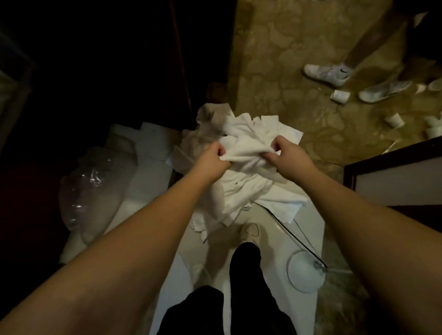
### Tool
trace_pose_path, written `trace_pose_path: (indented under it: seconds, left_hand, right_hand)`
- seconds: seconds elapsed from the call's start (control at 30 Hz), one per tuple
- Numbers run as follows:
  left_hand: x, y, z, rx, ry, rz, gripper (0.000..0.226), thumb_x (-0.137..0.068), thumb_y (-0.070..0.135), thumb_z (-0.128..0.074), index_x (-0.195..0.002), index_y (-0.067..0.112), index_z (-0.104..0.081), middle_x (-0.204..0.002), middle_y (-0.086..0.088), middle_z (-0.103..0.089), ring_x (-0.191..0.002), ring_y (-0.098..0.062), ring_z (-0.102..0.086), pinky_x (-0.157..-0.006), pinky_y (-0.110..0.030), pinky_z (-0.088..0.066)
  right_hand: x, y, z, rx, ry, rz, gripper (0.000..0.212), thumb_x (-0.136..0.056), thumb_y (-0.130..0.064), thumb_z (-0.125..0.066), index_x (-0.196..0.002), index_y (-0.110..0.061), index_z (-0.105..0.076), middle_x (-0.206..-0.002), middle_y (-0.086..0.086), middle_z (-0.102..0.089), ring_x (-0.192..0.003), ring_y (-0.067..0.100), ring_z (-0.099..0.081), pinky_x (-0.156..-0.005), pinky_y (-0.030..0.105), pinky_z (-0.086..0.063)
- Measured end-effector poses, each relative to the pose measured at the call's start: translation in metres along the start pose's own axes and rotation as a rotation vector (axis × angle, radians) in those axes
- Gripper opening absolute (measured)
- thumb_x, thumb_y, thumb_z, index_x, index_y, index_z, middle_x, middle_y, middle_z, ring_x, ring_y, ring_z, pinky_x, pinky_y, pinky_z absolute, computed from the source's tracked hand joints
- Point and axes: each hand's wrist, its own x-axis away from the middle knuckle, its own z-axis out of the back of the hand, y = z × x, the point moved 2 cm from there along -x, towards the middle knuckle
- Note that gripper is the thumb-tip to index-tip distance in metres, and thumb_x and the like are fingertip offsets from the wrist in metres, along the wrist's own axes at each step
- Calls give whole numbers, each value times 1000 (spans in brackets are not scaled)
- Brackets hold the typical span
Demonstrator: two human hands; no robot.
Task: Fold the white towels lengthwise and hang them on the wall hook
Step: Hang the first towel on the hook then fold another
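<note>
plastic bag [89, 187]: clear, crumpled, on the floor at far left
left hand [211, 155]: fist closed, pinching the near edge of the top towel
towel [243, 145]: white, bunched, stretched between both hands, lifted just above the pile
pile of towels [264, 196]: white, heaped on the floor ahead of the person's foot
right hand [286, 154]: fingers curled shut on the same towel edge
paper cups [340, 96]: scattered on the carpet, far right

Left side of the room [68, 49] lost in darkness — bystander [369, 47] cropped above the shins.
</note>
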Motion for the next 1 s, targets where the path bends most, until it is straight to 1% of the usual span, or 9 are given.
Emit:
trace_pose_path:
  seconds: [0.2,0.37,0.47,0.53,0.6,0.73,0.87,0.93,1.0]
  left_hand:
    - [105,57,58,81,-205,88,46,-81,39,-79,-119,19,-62,-110,-1,-65,-101,-21,-62,-89,-40,-53]
    - [188,96,86,295,-219,83,39,-84,25,-78,-121,21,-67,-106,-3,-74,-101,-24,-69,-83,-40,-57]
    - [237,112,91,300,-148,-14,43,-84,15,-76,-125,21,-67,-114,-4,-72,-110,-24,-67,-98,-42,-52]
    - [274,123,91,241,-83,-100,33,-82,12,-76,-110,28,-71,-107,1,-73,-104,-17,-68,-95,-36,-53]
    - [312,132,87,179,-23,-159,29,-80,11,-75,-94,35,-72,-97,6,-73,-95,-10,-68,-84,-28,-53]
    - [390,144,66,37,78,-221,24,-79,13,-72,-92,33,-72,-90,7,-71,-89,-11,-66,-73,-25,-47]
    - [473,152,49,-108,130,-234,23,-84,15,-70,-103,26,-75,-94,4,-71,-91,-13,-66,-74,-25,-51]
    - [517,154,48,-143,142,-237,26,-86,13,-68,-108,24,-74,-97,3,-73,-94,-15,-68,-81,-30,-56]
    - [551,154,52,-157,161,-237,26,-86,13,-67,-109,23,-75,-99,0,-74,-95,-17,-69,-88,-36,-57]
  right_hand:
    - [86,-65,64,138,82,133,25,-96,-41,-59,-88,-18,-50,-82,0,-57,-82,26,-55,-64,38,-40]
    - [151,-94,106,182,103,233,24,-94,-39,-63,-87,-20,-49,-90,1,-55,-83,26,-53,-67,38,-40]
    - [189,-99,125,233,4,306,23,-91,-38,-69,-89,-23,-52,-101,3,-56,-89,23,-51,-71,35,-35]
    - [214,-98,132,306,-84,329,25,-89,-41,-72,-97,-25,-55,-112,4,-56,-95,21,-49,-77,32,-35]
    - [238,-95,133,306,-151,351,41,-86,-41,-75,-119,-23,-58,-129,6,-56,-105,20,-51,-84,31,-39]
    - [307,-97,133,55,-259,417,91,-79,-45,-83,-154,-27,-34,-155,0,-42,-136,19,-46,-105,32,-40]
    - [384,-111,133,78,-359,512,73,-81,-49,-80,-145,-33,-49,-123,-19,-58,-108,3,-56,-86,19,-45]
    - [421,-121,132,127,-367,555,64,-81,-50,-79,-138,-29,-57,-121,-10,-62,-110,12,-59,-89,29,-50]
    - [446,-129,135,146,-364,564,58,-81,-50,-78,-132,-28,-62,-118,-6,-64,-108,14,-60,-82,26,-47]
